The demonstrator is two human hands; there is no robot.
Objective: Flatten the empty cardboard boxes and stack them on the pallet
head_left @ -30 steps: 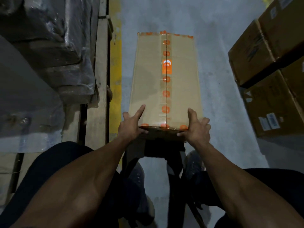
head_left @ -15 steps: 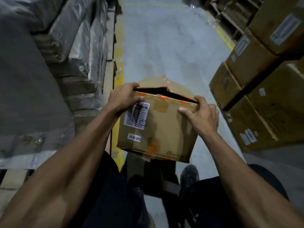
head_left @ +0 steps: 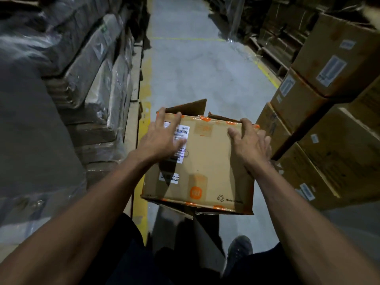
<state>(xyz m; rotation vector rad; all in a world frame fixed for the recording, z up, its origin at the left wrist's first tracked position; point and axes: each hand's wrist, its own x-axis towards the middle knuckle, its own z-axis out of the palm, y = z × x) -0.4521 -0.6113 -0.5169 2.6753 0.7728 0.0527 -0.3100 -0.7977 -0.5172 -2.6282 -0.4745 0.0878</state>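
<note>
cardboard box (head_left: 203, 161) is held up in front of the person, above the aisle floor (head_left: 195, 64), broad face toward them, still box-shaped. far-end flaps (head_left: 189, 106) stand open, bottom flaps hang loose underneath. orange tape (head_left: 207, 119) runs along the edges, white label (head_left: 182, 130) sits upper left. left hand (head_left: 162, 136) lies on the face over the label, fingers spread and fairly straight, tips at the top edge. right hand (head_left: 249, 144) grips the top right corner, thumb on the face, fingers wrapped behind, though the far side is hidden. wrapped stacks on a wooden pallet (head_left: 134, 79) stand to the left, stacked brown boxes (head_left: 329, 64) to the right. yellow floor line (head_left: 145, 93) runs beside the pallet.
</note>
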